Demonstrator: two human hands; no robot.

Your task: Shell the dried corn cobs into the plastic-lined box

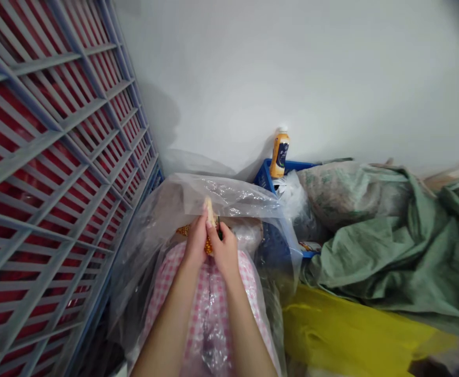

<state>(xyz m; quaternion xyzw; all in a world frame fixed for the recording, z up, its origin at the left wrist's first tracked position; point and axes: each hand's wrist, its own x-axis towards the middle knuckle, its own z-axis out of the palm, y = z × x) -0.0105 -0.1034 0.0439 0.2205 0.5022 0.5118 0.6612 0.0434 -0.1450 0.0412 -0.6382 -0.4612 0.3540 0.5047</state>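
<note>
Both hands meet above my lap around an upright corn cob (209, 210). Its upper part looks pale and stripped, while orange kernels show at its lower end. My left hand (199, 233) is closed round the cob from the left. My right hand (223, 243) is closed too, its thumb against the cob, gripping a small dark tool (220, 228) whose kind is mostly hidden by the fingers. Another cob with orange kernels (182, 230) pokes out left of my left hand. A clear plastic bag (229, 191) spreads over my pink checked lap (170, 272) and beyond my hands.
Slatted plastic crates (62, 125) with red contents rise on the left. Right of the bag stands a blue basket (266, 180) with an orange drink bottle (280, 152). Green sacking (390, 251) and a yellow sheet (350, 330) lie at right. A white wall (331, 68) closes the back.
</note>
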